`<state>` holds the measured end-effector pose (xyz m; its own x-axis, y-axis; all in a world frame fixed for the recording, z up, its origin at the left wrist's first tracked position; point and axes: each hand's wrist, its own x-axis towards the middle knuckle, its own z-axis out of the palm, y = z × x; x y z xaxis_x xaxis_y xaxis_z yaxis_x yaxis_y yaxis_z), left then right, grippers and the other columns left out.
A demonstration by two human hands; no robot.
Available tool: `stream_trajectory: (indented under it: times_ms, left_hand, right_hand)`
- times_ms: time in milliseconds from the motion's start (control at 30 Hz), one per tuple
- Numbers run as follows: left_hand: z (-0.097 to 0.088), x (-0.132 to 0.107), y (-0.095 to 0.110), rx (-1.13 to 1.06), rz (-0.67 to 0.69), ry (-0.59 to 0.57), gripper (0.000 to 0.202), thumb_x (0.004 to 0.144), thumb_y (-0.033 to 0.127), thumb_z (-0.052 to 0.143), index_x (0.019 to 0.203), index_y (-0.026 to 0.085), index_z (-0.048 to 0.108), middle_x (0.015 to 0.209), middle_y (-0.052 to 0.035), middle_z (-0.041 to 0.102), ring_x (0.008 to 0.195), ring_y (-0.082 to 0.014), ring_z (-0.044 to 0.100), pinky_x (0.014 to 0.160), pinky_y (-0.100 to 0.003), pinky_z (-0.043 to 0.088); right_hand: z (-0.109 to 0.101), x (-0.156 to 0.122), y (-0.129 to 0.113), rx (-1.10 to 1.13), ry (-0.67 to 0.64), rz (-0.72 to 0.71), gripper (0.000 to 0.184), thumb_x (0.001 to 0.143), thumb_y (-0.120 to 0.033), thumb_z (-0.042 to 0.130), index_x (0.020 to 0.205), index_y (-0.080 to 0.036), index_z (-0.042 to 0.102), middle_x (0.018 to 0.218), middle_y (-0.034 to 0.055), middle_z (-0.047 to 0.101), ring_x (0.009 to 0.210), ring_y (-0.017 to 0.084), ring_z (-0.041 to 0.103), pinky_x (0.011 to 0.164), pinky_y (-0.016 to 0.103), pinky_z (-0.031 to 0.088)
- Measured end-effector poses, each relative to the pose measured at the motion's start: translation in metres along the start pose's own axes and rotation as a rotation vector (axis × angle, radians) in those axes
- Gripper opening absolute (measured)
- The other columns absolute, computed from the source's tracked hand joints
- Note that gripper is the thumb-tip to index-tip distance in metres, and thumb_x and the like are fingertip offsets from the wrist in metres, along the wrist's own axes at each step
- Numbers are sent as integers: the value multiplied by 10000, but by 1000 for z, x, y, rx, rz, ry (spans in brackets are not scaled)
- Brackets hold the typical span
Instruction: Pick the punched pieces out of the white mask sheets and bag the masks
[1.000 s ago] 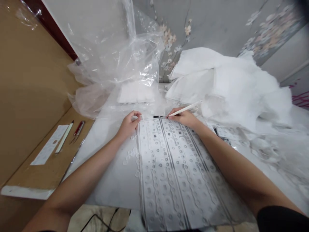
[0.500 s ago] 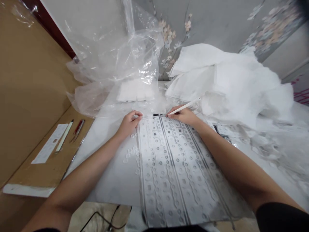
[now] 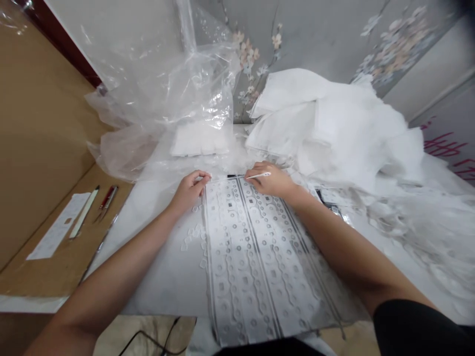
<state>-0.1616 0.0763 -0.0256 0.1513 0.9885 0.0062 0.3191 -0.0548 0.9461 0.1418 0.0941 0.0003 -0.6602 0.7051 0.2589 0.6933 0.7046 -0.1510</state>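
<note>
A long white sheet (image 3: 243, 257) printed with grey rings, squares, wavy lines and dark stripes lies on the white table, its near end at the front edge. At its far left corner my left hand (image 3: 191, 190) is closed in a pinch; a small white bit shows at the fingertips, but what it is I cannot make out. My right hand (image 3: 272, 180) grips a slim white pen-like tool (image 3: 261, 175) at the sheet's far edge, its tip hidden by the fingers. Between the hands, a short black patch (image 3: 232, 176) shows along that edge.
Small clear square pieces (image 3: 192, 232) lie left of the sheet. Cardboard (image 3: 48, 272) at left bears a white strip (image 3: 59, 225), a pale green stick (image 3: 84, 212) and red and silver tools (image 3: 107, 201). Clear plastic bags (image 3: 200, 89) and white sheets (image 3: 345, 123) are piled behind.
The view has shifted, so everything sits slightly further left. My right hand has turned over, and its white tool now lies flatter and points more toward me. My left hand keeps its pinch.
</note>
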Motion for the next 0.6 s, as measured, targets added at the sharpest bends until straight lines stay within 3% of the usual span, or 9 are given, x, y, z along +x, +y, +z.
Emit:
stream_trajectory:
  times_ms: [133,367,600]
  left_hand:
    - [0,-1,2,-2,-1,-13,331,907,487,656,1010,173,677,540,47,478,490,-104,420,485,-210,303]
    - [1,-2,6,32,-8,-7,341,901,500,657,997,173,676,554,47,488,493,-104,439,495,-215,313]
    - [1,-2,5,23,-10,-4,331,894,494,666,994,178,673,554,48,494,491,-103,447,492,-210,313]
  right_hand:
    - [2,-2,1,-23,22,46,286,1020,-229,453,1020,-193,736,853,92,705,890,243,646,866,351,481]
    - [18,-4,12,201,116,67,273,1019,-223,461,1069,-193,727,1071,67,761,1011,245,674,943,364,503]
    - [24,-1,25,360,285,199,241,987,-287,514,1028,-209,739,1025,70,759,956,241,674,891,385,516]
